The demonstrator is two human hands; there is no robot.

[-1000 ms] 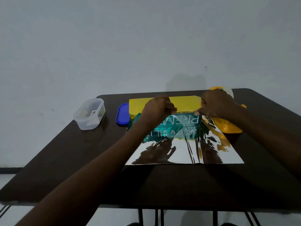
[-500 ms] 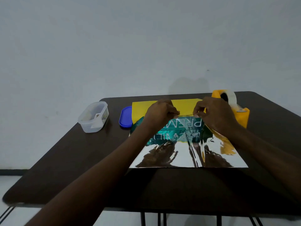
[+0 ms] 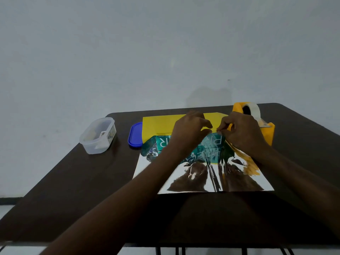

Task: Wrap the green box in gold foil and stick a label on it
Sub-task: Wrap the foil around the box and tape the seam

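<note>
The green box (image 3: 163, 142) with white lettering lies at the far end of the shiny foil sheet (image 3: 200, 181), which mirrors my arms. The foil's yellow back (image 3: 158, 124) shows behind the box, folded up over its far side. My left hand (image 3: 189, 131) and my right hand (image 3: 241, 133) hover over the top of the box. Between them they pinch a thin, short strip of clear tape (image 3: 214, 131) by its two ends, stretched level just above the box's far edge. Both hands cover the middle of the box.
A yellow tape dispenser (image 3: 267, 133) with a clear roll stands just right of my right hand. A blue lid (image 3: 135, 134) and an open clear plastic tub (image 3: 97, 135) sit to the left on the dark table (image 3: 73, 181). A pale wall rises behind.
My right hand came away from the tape dispenser and moved left towards my left hand. A strip of tape now spans the gap between the two hands.
</note>
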